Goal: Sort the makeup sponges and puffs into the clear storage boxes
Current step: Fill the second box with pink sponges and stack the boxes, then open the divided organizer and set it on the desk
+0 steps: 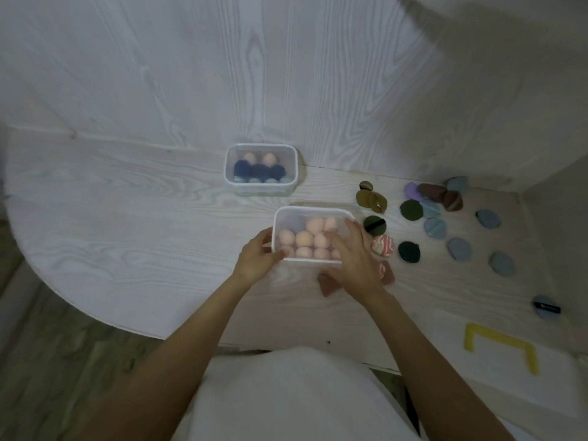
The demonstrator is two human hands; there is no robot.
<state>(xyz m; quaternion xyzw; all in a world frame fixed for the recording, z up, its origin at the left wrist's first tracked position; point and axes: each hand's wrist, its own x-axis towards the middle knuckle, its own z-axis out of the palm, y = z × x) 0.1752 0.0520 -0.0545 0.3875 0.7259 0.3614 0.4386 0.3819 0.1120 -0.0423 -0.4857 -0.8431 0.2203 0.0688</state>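
We are holding the near clear box (313,236) between both hands on the pale wood table (127,218). Our left hand (259,257) is gripping its left wall, thumb curled over the rim and fingers wrapped along the near corner; our right hand (354,259) is lying over the right side of the box with the fingers stretched flat — whether it is pressing a lid or simply resting there, we cannot tell. Inside, peach sponges (304,238) are sitting packed in rows. Farther back, well apart, the second clear box (261,169) is standing closed, holding dark blue sponges (258,170), two peach ones behind them and pale teal ones in front. To the right, loose puffs are lying scattered: olive puffs (370,198), dark green puffs (411,210), grey-blue puffs (458,248), a marbled pink puff (382,245) just beside our right hand — and brown ones partly hidden under it.
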